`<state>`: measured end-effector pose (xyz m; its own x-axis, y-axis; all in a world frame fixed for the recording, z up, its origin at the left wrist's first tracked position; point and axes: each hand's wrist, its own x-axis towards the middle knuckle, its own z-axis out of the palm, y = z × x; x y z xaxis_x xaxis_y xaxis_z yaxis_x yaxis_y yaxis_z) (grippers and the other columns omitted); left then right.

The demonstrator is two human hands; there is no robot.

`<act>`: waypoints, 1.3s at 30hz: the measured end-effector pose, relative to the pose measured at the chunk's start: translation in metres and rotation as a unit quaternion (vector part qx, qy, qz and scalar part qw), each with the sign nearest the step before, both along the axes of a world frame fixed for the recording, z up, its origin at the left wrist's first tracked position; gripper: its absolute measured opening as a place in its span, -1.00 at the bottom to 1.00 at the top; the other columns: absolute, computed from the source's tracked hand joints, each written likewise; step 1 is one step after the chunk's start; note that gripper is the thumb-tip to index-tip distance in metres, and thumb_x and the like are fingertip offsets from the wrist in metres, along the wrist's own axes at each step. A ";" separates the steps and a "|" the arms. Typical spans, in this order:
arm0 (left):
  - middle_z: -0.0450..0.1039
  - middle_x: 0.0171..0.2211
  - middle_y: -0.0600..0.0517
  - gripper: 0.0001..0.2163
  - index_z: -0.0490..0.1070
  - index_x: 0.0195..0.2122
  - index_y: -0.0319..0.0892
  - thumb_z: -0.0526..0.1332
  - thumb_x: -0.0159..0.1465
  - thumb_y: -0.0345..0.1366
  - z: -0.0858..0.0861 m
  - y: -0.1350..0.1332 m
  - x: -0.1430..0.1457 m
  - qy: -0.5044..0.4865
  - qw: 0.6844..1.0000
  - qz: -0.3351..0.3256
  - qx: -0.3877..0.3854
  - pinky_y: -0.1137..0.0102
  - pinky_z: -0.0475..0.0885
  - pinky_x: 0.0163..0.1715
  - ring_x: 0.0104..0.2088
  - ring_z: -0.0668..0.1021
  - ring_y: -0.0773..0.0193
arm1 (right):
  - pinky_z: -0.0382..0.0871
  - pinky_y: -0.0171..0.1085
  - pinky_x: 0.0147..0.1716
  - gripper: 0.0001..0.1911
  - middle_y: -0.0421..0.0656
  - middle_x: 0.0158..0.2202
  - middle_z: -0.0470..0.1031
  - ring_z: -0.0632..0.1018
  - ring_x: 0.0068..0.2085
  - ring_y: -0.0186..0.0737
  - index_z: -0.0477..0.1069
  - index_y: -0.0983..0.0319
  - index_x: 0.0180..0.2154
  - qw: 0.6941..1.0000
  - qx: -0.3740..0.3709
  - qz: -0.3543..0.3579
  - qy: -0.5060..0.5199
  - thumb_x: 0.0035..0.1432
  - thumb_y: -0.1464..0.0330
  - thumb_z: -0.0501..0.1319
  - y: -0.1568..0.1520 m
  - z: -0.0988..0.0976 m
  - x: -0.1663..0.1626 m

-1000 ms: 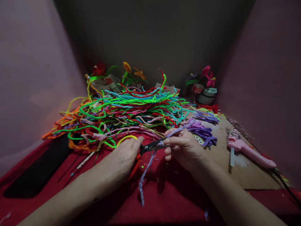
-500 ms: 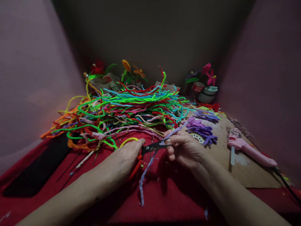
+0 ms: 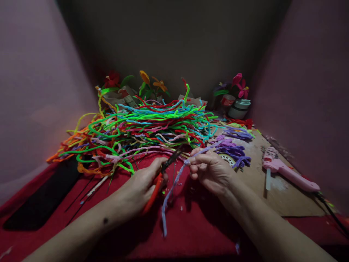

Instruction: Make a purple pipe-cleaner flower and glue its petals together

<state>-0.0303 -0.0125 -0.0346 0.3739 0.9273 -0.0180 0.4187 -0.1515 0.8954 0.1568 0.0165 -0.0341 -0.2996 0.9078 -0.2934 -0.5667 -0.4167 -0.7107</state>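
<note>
With the clock centred on the middle of the view, a dark slab (image 3: 40, 203) is seen at eight o'clock, its far end covered by a pile of fuzzy stems (image 3: 152, 125). At seven, scissors (image 3: 155, 191) are gripped in the curled left hand (image 3: 148, 180); the handles are partly hidden by it, and the blades, aimed at one, are too blurred for any gap to be told. A purple stem (image 3: 174, 185) is pinched in the right hand (image 3: 209, 167) at four, its loose end trailed toward seven. A perforated disc (image 3: 228, 160) is partly hidden beside that hand. Past three, a pink glue gun (image 3: 290, 173) is laid on a board (image 3: 294, 206), its cord cut off at the right edge. Both forearms are cut off below. Room for moving is left over the scrap-dotted red cloth (image 3: 196, 233) at six; toward twelve, it is bounded by the pile.
</note>
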 end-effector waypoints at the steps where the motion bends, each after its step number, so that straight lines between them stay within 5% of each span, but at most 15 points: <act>1: 0.40 -0.42 0.03 -0.72 0.29 -0.11 -0.15 0.13 0.14 -0.29 0.006 0.000 0.002 -0.042 0.998 0.009 -0.045 0.45 0.33 -0.49 -0.47 0.42 0.30 | 0.25 -0.46 -0.74 -0.79 -0.29 -0.72 0.35 0.35 -0.69 -0.44 0.32 0.29 -0.50 1.000 0.017 -0.002 -0.004 -0.30 0.59 0.23 0.000 -0.001 -0.001; 6: 0.37 -0.44 0.07 -0.65 0.27 -0.11 -0.14 0.26 0.06 -0.31 0.016 -0.001 0.011 -0.197 0.970 0.049 -0.136 0.50 0.31 -0.53 -0.51 0.42 0.37 | 0.29 -0.44 -0.70 -0.78 -0.26 -0.68 0.40 0.39 -0.67 -0.41 0.31 0.28 -0.47 0.997 0.072 0.015 -0.003 -0.24 0.54 0.29 -0.007 -0.005 -0.010; 12: 0.41 -0.44 0.02 -0.65 0.28 -0.11 -0.16 0.25 0.07 -0.28 0.007 -0.003 0.018 -0.239 0.955 0.040 -0.170 0.47 0.32 -0.51 -0.50 0.45 0.33 | 0.33 -0.41 -0.65 -0.80 -0.23 -0.63 0.45 0.45 -0.63 -0.38 0.30 0.29 -0.48 0.993 0.108 0.053 -0.013 -0.19 0.49 0.32 -0.015 -0.006 -0.017; 15: 0.42 -0.46 0.03 -0.64 0.31 -0.08 -0.17 0.21 0.08 -0.22 0.008 0.006 0.009 -0.112 0.988 0.061 -0.088 0.45 0.29 -0.55 -0.52 0.44 0.29 | 0.29 -0.44 -0.70 -0.80 -0.27 -0.65 0.41 0.41 -0.66 -0.41 0.30 0.28 -0.51 0.993 0.109 0.039 -0.017 -0.20 0.51 0.32 -0.014 -0.004 -0.013; 17: 0.43 -0.42 0.02 -0.62 0.32 -0.07 -0.16 0.21 0.06 -0.25 0.005 0.018 -0.002 0.049 0.995 0.081 0.035 0.41 0.32 -0.48 -0.45 0.47 0.22 | 0.28 -0.45 -0.72 -0.81 -0.27 -0.62 0.41 0.39 -0.67 -0.43 0.31 0.28 -0.52 0.992 0.121 0.031 -0.003 -0.21 0.53 0.31 -0.012 -0.002 -0.010; 20: 0.45 -0.26 -0.06 -0.58 0.27 0.02 -0.15 0.15 0.08 -0.32 -0.002 0.034 -0.020 0.281 0.942 0.053 0.178 0.29 0.35 -0.27 -0.25 0.48 0.10 | 0.27 -0.44 -0.73 -0.83 -0.26 -0.57 0.43 0.38 -0.67 -0.44 0.32 0.28 -0.52 0.989 0.140 0.031 0.022 -0.21 0.54 0.29 -0.011 0.001 -0.006; 23: 0.37 -0.09 -0.13 -0.57 0.22 0.08 -0.16 0.11 0.14 -0.36 -0.004 0.036 -0.024 0.321 0.904 0.028 0.282 0.21 0.30 -0.11 -0.09 0.41 0.08 | 0.28 -0.45 -0.73 -0.84 -0.27 -0.60 0.42 0.39 -0.66 -0.43 0.36 0.27 -0.48 0.992 0.123 0.021 0.025 -0.19 0.52 0.30 -0.011 0.002 -0.007; 26: 0.34 -0.07 -0.09 -0.55 0.23 0.10 -0.05 0.14 0.15 -0.36 0.000 0.024 -0.015 0.199 0.921 0.013 0.335 0.24 0.30 -0.09 -0.08 0.39 0.14 | 0.32 -0.46 -0.68 -0.84 -0.25 -0.61 0.44 0.42 -0.63 -0.43 0.41 0.30 -0.45 0.994 0.107 -0.013 0.033 -0.19 0.51 0.32 -0.011 0.000 -0.011; 31: 0.43 -0.36 0.04 -0.77 0.46 -0.15 -0.01 0.15 0.16 -0.33 0.002 0.000 0.002 -0.009 0.956 -0.016 0.292 0.37 0.38 -0.27 -0.32 0.47 0.27 | 0.35 -0.44 -0.66 -0.88 -0.21 -0.59 0.46 0.44 -0.62 -0.41 0.45 0.34 -0.43 0.994 0.087 -0.007 0.062 -0.14 0.49 0.31 -0.010 -0.009 -0.015; 34: 0.44 -0.25 0.01 -0.81 0.48 -0.22 -0.07 0.11 0.21 -0.35 0.004 -0.005 0.007 -0.065 0.957 0.011 0.282 0.34 0.37 -0.16 -0.19 0.46 0.23 | 0.40 -0.39 -0.59 -0.90 -0.18 -0.55 0.48 0.47 -0.57 -0.38 0.46 0.35 -0.43 0.992 0.076 -0.002 0.104 -0.06 0.43 0.28 -0.009 -0.011 -0.016; 37: 0.45 -0.22 0.01 -0.83 0.49 -0.35 -0.12 0.09 0.23 -0.36 0.011 -0.003 0.011 -0.275 0.952 0.030 0.134 0.29 0.29 -0.02 -0.07 0.43 0.20 | 0.43 -0.27 -0.23 -0.90 -0.16 -0.41 0.53 0.54 -0.32 -0.29 0.46 0.32 -0.44 0.979 0.067 -0.011 0.194 0.02 0.39 0.24 -0.009 -0.004 -0.017; 39: 0.46 -0.39 0.04 -0.83 0.46 -0.41 -0.15 0.09 0.23 -0.33 0.017 -0.001 0.015 -0.435 0.899 0.046 -0.009 0.33 0.31 -0.03 -0.13 0.47 0.25 | 0.35 -0.23 -0.08 -0.91 -0.18 -0.36 0.54 0.52 -0.20 -0.28 0.46 0.28 -0.45 0.967 0.055 -0.002 0.247 0.03 0.38 0.24 -0.011 0.004 -0.018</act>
